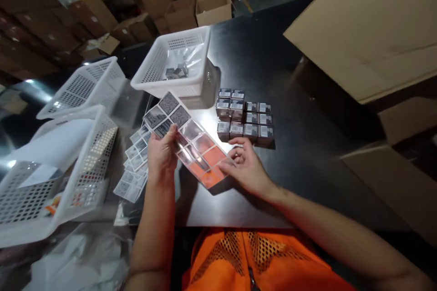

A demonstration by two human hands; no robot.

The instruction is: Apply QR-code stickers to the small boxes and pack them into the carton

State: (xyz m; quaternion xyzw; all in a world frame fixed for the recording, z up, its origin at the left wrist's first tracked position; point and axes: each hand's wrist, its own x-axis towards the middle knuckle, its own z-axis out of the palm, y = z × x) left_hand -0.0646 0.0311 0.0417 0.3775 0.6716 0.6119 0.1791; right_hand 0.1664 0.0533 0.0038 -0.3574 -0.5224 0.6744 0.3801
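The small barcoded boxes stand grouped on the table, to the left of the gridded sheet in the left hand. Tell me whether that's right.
Wrong side: the head view shows the small barcoded boxes grouped on the table to the right of the gridded sheet in the left hand.

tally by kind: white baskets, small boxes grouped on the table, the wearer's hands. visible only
White baskets: 3
Small boxes grouped on the table: 12, more may be hidden underneath
Hands (left hand, right hand): 2
Total: 17 visible
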